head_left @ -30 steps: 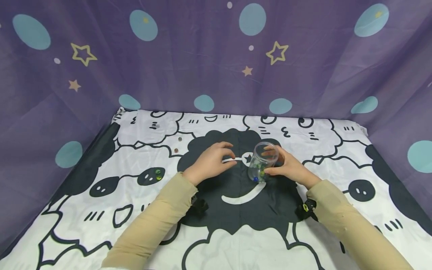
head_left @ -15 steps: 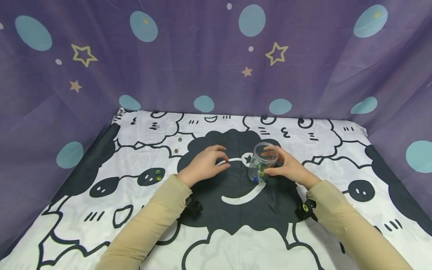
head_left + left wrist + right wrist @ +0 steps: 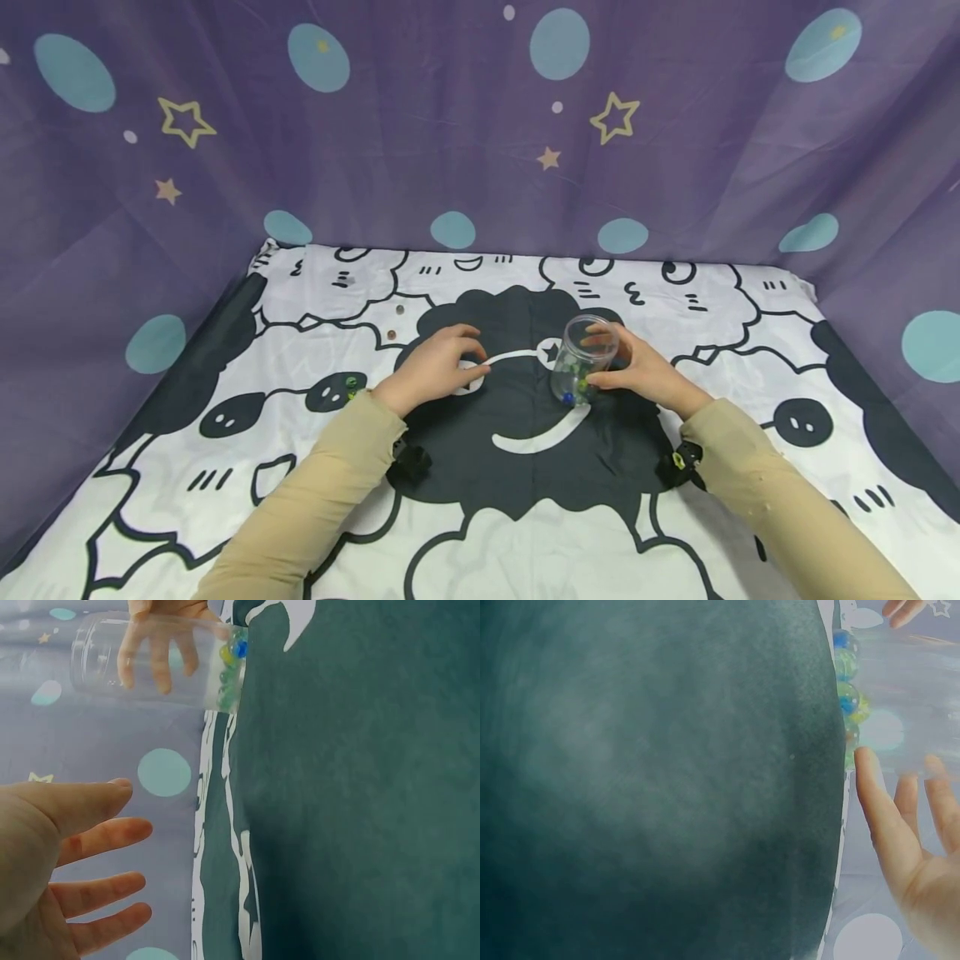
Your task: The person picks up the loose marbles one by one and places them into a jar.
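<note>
A clear plastic jar (image 3: 585, 348) stands on the cloth right of the middle, its mouth uncovered. Several glass marbles (image 3: 846, 697) in green, blue and yellow lie along its bottom, and the left wrist view shows the blue marble (image 3: 239, 649) there too. My right hand (image 3: 648, 375) holds the jar from the right, thumb in front and fingers behind. To the jar's left, apart from it, my left hand (image 3: 431, 372) hovers above the dark sheep print. Its fingers (image 3: 105, 889) are spread and hold nothing.
Green marbles (image 3: 351, 383) lie on a printed sunglass lens at left, one partly hidden by the left sleeve. Farther back sit two small brownish round things (image 3: 392, 335). A purple curtain (image 3: 480, 125) closes off the back and sides.
My left hand has drawn away from the jar toward the left, its sleeve now reaching the green marbles on the cloth. The right hand and the jar have stayed in place.
</note>
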The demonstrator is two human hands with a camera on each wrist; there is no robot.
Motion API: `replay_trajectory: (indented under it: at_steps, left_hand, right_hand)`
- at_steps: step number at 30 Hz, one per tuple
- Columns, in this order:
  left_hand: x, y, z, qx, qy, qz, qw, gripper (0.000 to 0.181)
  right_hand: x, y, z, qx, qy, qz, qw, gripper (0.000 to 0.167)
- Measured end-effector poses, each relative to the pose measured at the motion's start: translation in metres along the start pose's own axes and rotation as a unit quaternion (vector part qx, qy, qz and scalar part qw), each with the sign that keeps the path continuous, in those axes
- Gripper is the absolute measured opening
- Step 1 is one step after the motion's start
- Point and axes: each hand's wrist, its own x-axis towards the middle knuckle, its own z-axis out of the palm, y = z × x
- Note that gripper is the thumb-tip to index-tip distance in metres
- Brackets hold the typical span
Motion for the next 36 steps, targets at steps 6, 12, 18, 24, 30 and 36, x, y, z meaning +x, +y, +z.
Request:
replay_trajectory:
  at_steps: [6,12,18,24,30,36]
  left_hand:
    - [-0.004,-0.007,-0.005,-0.001,0.000,0.001,1.0000,0.019]
    - [-0.008,-0.013,-0.009,0.000,0.004,-0.008,1.0000,0.020]
    - [-0.011,-0.017,-0.011,0.013,0.010,-0.008,0.9998,0.019]
    - [-0.016,-0.021,-0.017,0.025,0.012,-0.021,0.9994,0.018]
    - [-0.020,-0.025,-0.025,0.024,0.010,-0.026,0.9993,0.019]
    - [-0.022,-0.032,-0.031,0.031,0.012,-0.031,0.9989,0.018]
  right_hand:
    - [0.000,0.001,0.000,-0.002,0.002,0.000,1.0000,0.072]
    - [0.000,0.001,-0.001,0.000,0.003,-0.002,1.0000,0.072]
    - [0.000,0.002,0.000,0.003,0.001,0.001,1.0000,0.072]
    - [0.001,0.002,0.000,0.003,0.001,0.003,1.0000,0.072]
    - [0.000,0.001,0.000,0.005,-0.001,0.002,1.0000,0.072]
    - [0.000,0.001,0.000,0.005,0.001,0.004,1.0000,0.072]
